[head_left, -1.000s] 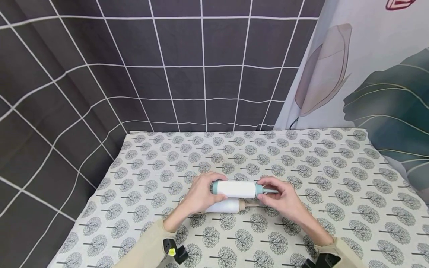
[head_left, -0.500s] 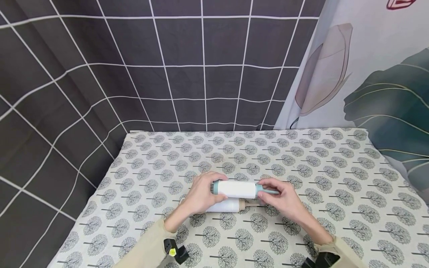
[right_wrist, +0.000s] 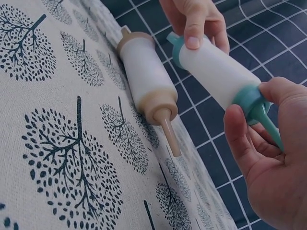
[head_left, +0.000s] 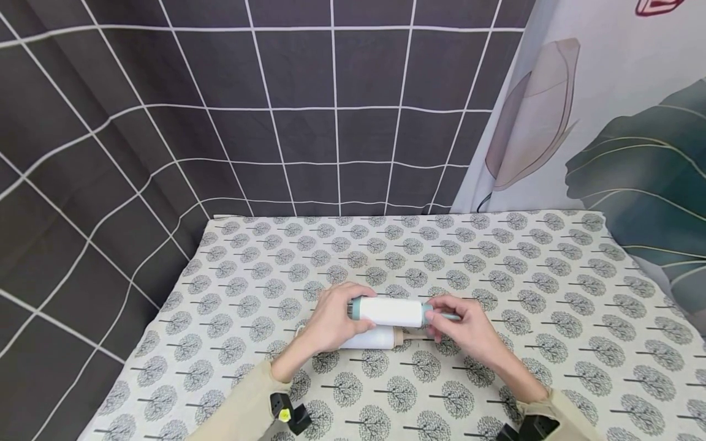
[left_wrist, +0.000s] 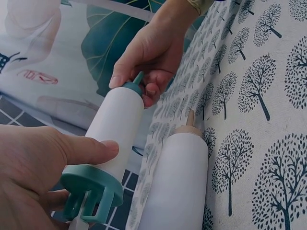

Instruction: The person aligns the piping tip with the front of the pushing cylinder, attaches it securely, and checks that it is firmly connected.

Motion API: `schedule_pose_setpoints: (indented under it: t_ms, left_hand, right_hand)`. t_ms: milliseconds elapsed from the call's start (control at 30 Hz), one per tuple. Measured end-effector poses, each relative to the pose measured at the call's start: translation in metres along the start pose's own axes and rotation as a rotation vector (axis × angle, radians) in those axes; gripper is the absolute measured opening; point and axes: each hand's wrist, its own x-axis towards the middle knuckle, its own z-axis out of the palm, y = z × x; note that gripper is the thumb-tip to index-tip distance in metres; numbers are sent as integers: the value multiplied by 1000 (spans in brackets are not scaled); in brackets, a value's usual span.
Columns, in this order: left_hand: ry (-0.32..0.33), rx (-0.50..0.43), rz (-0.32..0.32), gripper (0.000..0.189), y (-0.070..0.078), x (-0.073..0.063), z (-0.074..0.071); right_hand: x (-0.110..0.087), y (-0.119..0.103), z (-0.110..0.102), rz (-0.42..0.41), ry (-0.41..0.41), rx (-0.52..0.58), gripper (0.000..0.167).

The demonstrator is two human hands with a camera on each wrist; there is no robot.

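A white nozzle bottle with teal ends [head_left: 393,312] lies level above the cloth, held between both hands. My left hand [head_left: 333,318] grips its rear, the thumb [left_wrist: 96,149] across the white barrel close to a teal framed base [left_wrist: 93,184]. At the other end, my right hand [head_left: 466,324] holds the teal nozzle cap [right_wrist: 248,99] with thumb and fingers, the thin spout [right_wrist: 267,125] pointing into the palm. A second white bottle with beige ends [head_left: 372,338] lies on the cloth just nearer the person; my left hand hides part of it in the head view.
The table is covered by a cream cloth printed with dark trees [head_left: 397,392]. Behind and to the left hangs a dark curtain with white grid lines [head_left: 298,135]. A white leaf-patterned curtain [head_left: 551,122] hangs at the right.
My right fingers have shifted round the teal cap and now cover more of the spout. The left hand and the beige-ended bottle stay in place.
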Motion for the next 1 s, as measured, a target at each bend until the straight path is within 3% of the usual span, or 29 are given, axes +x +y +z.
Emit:
schedule_pose_setpoints:
  t_ms: [400, 633, 1000]
  left_hand:
    - [21, -2, 19, 49, 1, -1, 0]
    - [23, -3, 22, 48, 0, -1, 1]
    - [13, -5, 17, 49, -3, 0, 2]
  right_hand:
    - [0, 2, 0, 13, 0, -2, 25]
    - [1, 3, -1, 61, -3, -2, 28]
    - [2, 2, -1, 3, 52, -52, 34]
